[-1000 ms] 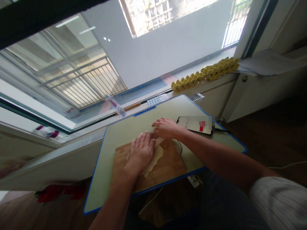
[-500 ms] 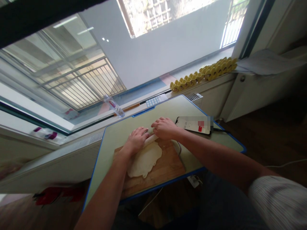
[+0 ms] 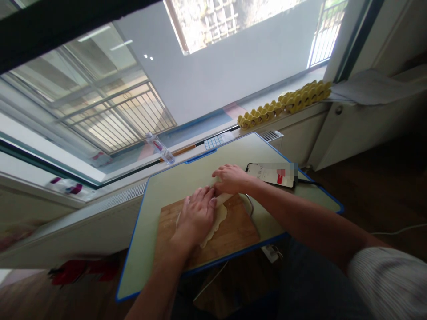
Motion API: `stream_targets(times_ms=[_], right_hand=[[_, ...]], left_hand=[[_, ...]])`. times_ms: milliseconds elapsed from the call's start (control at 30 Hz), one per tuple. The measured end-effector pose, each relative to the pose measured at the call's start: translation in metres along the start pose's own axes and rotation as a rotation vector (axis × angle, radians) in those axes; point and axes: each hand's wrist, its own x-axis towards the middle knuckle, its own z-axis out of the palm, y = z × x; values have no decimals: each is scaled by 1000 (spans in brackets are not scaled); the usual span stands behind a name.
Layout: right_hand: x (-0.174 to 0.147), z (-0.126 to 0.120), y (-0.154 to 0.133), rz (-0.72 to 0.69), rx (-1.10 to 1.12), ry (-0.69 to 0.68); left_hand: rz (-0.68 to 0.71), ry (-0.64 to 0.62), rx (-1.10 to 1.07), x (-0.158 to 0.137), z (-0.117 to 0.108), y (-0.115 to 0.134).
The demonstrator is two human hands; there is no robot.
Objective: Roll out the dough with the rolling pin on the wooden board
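Observation:
A thin sheet of pale dough [image 3: 218, 221] lies on a wooden cutting board [image 3: 238, 226], partly covered by my left hand. A light rolling pin [image 3: 224, 198] shows between my hands, and most of its length is hidden under them. My left hand [image 3: 199, 211] lies flat over the pin and the dough, fingers stretched forward. Bent over the pin's right part is my right hand [image 3: 230, 179], its fingers curving past the board's far edge.
A phone [image 3: 270, 174] with a cable lies right of my right hand. The table [image 3: 142, 249] has a blue rim. Yellow egg trays [image 3: 283, 104], a plastic bottle [image 3: 160, 149] and a blue-and-white checked item [image 3: 214, 141] are on the windowsill behind.
My left hand has moved right and nearer to me, now covering much of the dough and more of the pin. My right hand stays over the pin's right part.

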Motion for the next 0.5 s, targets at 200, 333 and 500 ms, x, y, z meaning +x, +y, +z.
stream_targets(times_ms=[200,333,500], right_hand=[[1,0,1,1,-13,1],[2,2,2,-6,-15,0],[4,5,3,-22,-26,1]], left_hand=[[-17,0,-12,-3,-2,3],[25,-9,-9,15,7,-18],[130,-39,43,41,15,-47]])
